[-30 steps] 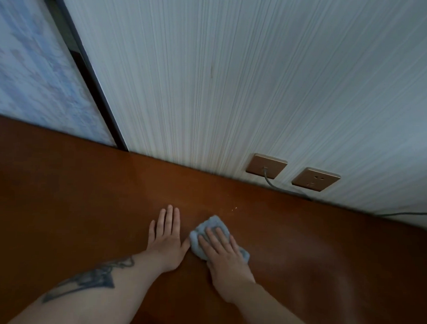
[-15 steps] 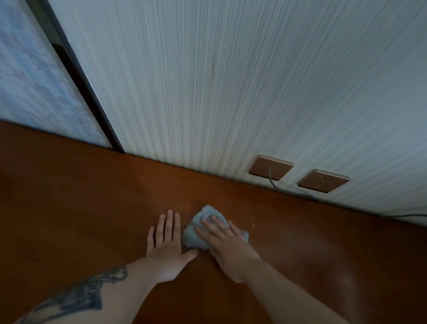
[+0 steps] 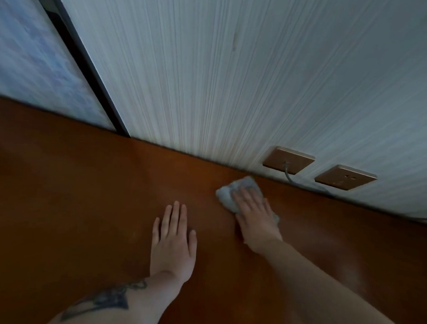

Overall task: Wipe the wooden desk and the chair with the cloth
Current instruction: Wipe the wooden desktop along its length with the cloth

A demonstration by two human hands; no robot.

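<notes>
The wooden desk (image 3: 73,205) fills the lower half of the view, dark reddish brown. A small light blue cloth (image 3: 227,195) lies on it close to the wall. My right hand (image 3: 254,211) presses flat on the cloth with straight fingers and covers most of it. My left hand (image 3: 172,242) rests flat on the bare desk, palm down, apart from the cloth and to its left. The chair is not in view.
A pale striped wall (image 3: 210,77) rises right behind the desk. Two gold wall sockets (image 3: 288,160) (image 3: 345,177) sit just above the desk edge, right of the cloth; a grey cable (image 3: 290,178) hangs from the left socket. A dark frame (image 3: 90,67) stands at left.
My right hand has slid the cloth away from my left hand, farther back and right, up near the wall below the sockets. My left hand stays flat on the desk.
</notes>
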